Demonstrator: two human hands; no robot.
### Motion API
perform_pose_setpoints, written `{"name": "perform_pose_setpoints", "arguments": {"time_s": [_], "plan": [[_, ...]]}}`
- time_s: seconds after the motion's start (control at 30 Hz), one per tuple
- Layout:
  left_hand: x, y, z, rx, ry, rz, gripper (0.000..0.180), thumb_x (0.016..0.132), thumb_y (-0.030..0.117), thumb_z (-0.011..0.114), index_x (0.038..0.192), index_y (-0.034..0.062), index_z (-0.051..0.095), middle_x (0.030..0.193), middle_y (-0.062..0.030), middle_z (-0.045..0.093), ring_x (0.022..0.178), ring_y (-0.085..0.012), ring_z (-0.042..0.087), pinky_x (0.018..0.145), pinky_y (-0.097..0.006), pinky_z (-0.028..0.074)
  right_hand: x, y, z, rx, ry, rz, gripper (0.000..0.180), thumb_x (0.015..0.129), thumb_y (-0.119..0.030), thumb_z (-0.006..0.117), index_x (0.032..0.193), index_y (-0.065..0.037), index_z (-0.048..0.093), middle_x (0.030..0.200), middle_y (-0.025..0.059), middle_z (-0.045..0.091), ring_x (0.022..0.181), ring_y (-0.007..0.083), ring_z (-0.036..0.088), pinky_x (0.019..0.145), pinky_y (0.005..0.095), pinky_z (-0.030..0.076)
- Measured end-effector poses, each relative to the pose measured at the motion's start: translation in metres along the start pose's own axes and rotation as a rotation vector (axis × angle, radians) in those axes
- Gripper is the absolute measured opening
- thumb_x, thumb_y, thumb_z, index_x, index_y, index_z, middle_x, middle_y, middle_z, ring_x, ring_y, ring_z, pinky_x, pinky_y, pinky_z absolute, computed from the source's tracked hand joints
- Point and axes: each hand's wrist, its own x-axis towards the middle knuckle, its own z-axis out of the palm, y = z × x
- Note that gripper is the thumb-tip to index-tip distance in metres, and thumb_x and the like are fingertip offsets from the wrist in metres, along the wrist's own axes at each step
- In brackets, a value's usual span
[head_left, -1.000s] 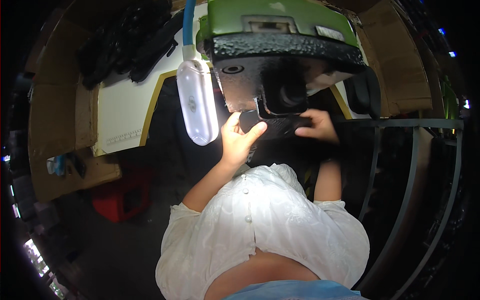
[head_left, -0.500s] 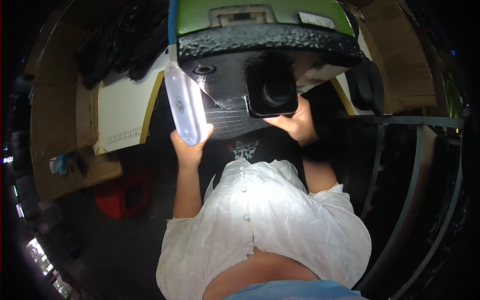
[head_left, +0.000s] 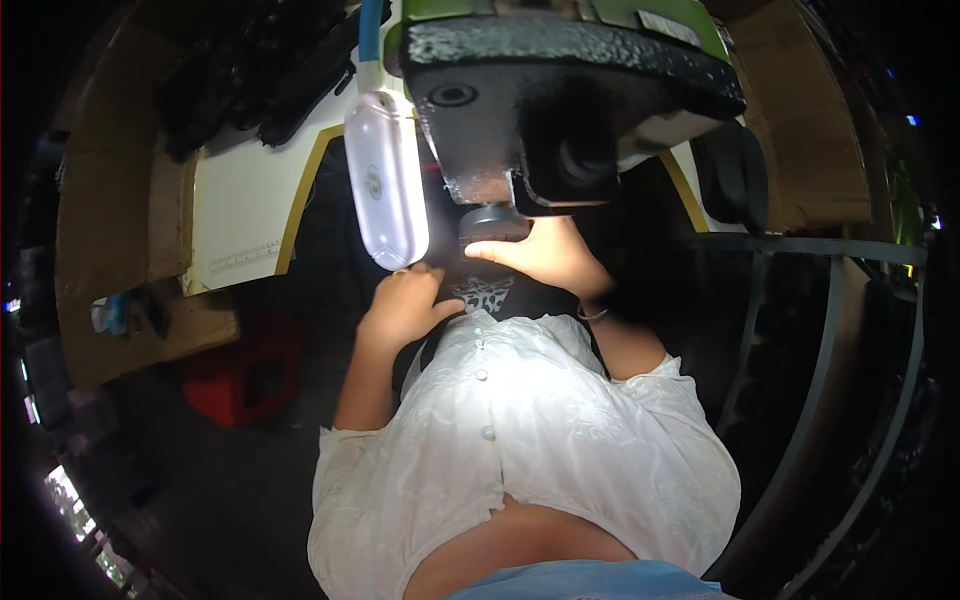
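Note:
A machine head with a green body and rough black edge (head_left: 570, 45), which looks like a sewing machine, hangs over my hands. My right hand (head_left: 550, 255) is under it, thumb stretched left just below a dark round part (head_left: 494, 222); its other fingers are hidden behind the machine. My left hand (head_left: 400, 305) is beneath the lower tip of a translucent white lamp (head_left: 385, 180). Its thumb points right, apart from the bent fingers, and I see nothing between them. Black-and-white patterned cloth (head_left: 483, 293) shows between my hands. The area below the machine is too dark to make out.
Dark items (head_left: 260, 80) lie on a white worktop (head_left: 245, 200) with a yellow edge at left. Cardboard boxes (head_left: 110, 200) flank both sides. A red stool (head_left: 240, 380) stands lower left, and metal rails (head_left: 825, 250) run along the right.
The machine and lamp appear slightly higher and further right. My left hand has moved right and down, off the lamp's side. Striped grey material between my hands is out of sight; my right hand shifted left.

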Motion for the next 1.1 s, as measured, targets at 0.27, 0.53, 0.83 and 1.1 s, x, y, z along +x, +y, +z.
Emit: {"name": "perform_pose_setpoints", "arguments": {"time_s": [0.27,0.53,0.83,1.1], "plan": [[-0.066,0.108,-0.121,-1.212,0.101,0.936,0.073,0.093,0.055,0.022,0.105,-0.0082,0.057,0.090,-0.0257,0.063,0.080,-0.0331,0.064,0.071,-0.041,0.052,-0.013,0.014,-0.029,-0.007,0.029,0.088,0.076,0.064,-0.011,0.079,0.129,-0.008,0.042,0.104,0.0097,0.064,0.092,0.0197,0.063,0.083,0.0310,0.049],[-0.064,0.124,-0.110,-1.083,0.241,1.166,0.057,0.092,0.041,0.027,0.108,-0.0047,0.056,0.098,-0.0196,0.061,0.089,-0.0275,0.060,0.075,-0.037,0.050,-0.030,0.030,-0.029,-0.002,0.101,0.045,0.077,0.065,-0.011,0.080,0.131,-0.008,0.041,0.109,0.0118,0.061,0.091,0.0165,0.063,0.083,0.0294,0.049],[-0.066,0.119,-0.118,-0.872,0.462,1.226,0.040,0.091,0.027,0.034,0.111,-0.0008,0.055,0.107,-0.0128,0.058,0.100,-0.0213,0.055,0.079,-0.031,0.048,-0.036,0.034,-0.032,-0.013,0.078,0.048,0.077,0.064,-0.008,0.080,0.130,-0.005,0.042,0.112,0.0103,0.060,0.089,0.0155,0.063,0.080,0.0282,0.050],[-0.127,0.100,-0.149,-0.829,0.731,1.166,0.030,0.090,0.013,0.039,0.114,0.0027,0.054,0.115,-0.0067,0.056,0.109,-0.0157,0.051,0.083,-0.026,0.047,-0.042,0.022,-0.055,-0.061,0.218,0.076,0.072,0.064,-0.004,0.079,0.127,0.000,0.045,0.101,0.0081,0.063,0.088,0.0110,0.060,0.081,0.0257,0.048]]}}
